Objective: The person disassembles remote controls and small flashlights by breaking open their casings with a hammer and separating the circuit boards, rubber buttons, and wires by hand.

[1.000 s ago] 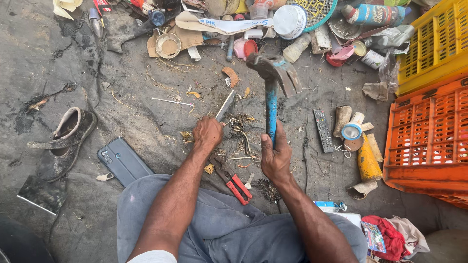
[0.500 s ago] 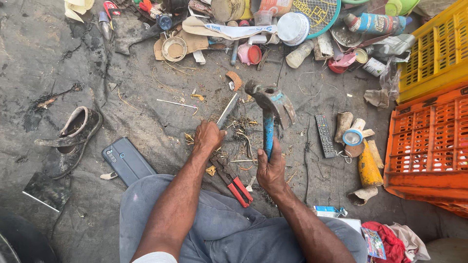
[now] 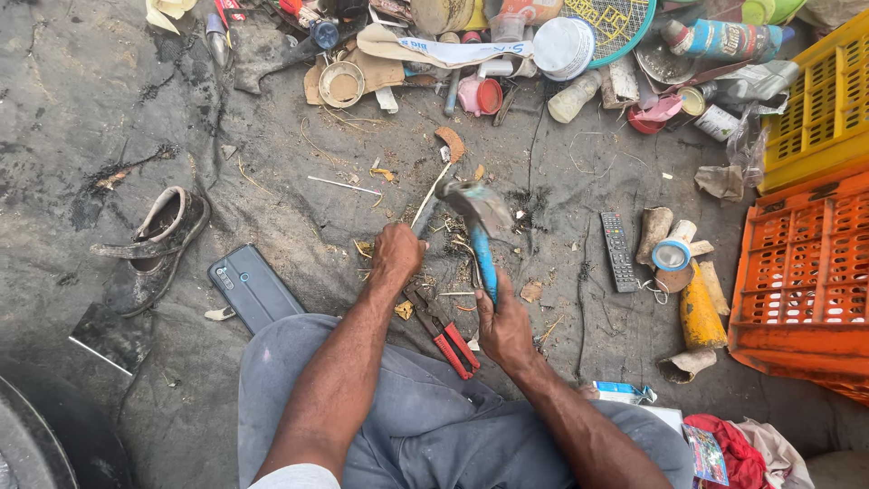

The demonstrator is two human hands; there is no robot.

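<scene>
My right hand (image 3: 503, 324) grips the blue handle of a claw hammer (image 3: 477, 210), whose steel head is low over the ground just right of my left hand. My left hand (image 3: 396, 254) is closed on a long thin metal tool (image 3: 428, 196) that slants up and right, its tip near the hammer head. Red-handled pliers (image 3: 444, 329) lie on the ground between my two hands. Bits of wire and small scraps (image 3: 467, 263) are scattered under the hammer.
A dark phone (image 3: 251, 285) and a worn shoe (image 3: 156, 243) lie to the left. A black remote (image 3: 619, 250), tape roll (image 3: 671, 255) and yellow bottle (image 3: 700, 313) lie right. Orange crate (image 3: 801, 276) and yellow crate (image 3: 815, 91) stand far right. Bottles, lids and junk (image 3: 507, 45) crowd the top.
The hammer head has come down from a raised position toward the spot by my left hand. My left hand has stayed in place.
</scene>
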